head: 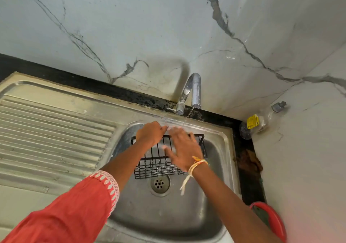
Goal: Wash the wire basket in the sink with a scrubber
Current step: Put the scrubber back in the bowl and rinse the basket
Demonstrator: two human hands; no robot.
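A black wire basket (pixel 153 164) stands tilted in the steel sink (pixel 168 214), above the drain. My left hand (pixel 149 133) grips the basket's upper rim at its left end. My right hand (pixel 182 147) lies flat across the basket's wires with fingers spread, blurred by motion. A thin stream of water falls from the chrome tap (pixel 192 91) onto the basket's top edge near my fingers. No scrubber is visible.
A ribbed steel draining board (pixel 52 130) lies left of the basin. A clear bottle with a yellow label (pixel 260 121) leans in the right corner. A brown cloth (pixel 249 161) and a red tub (pixel 271 220) sit on the black counter at right.
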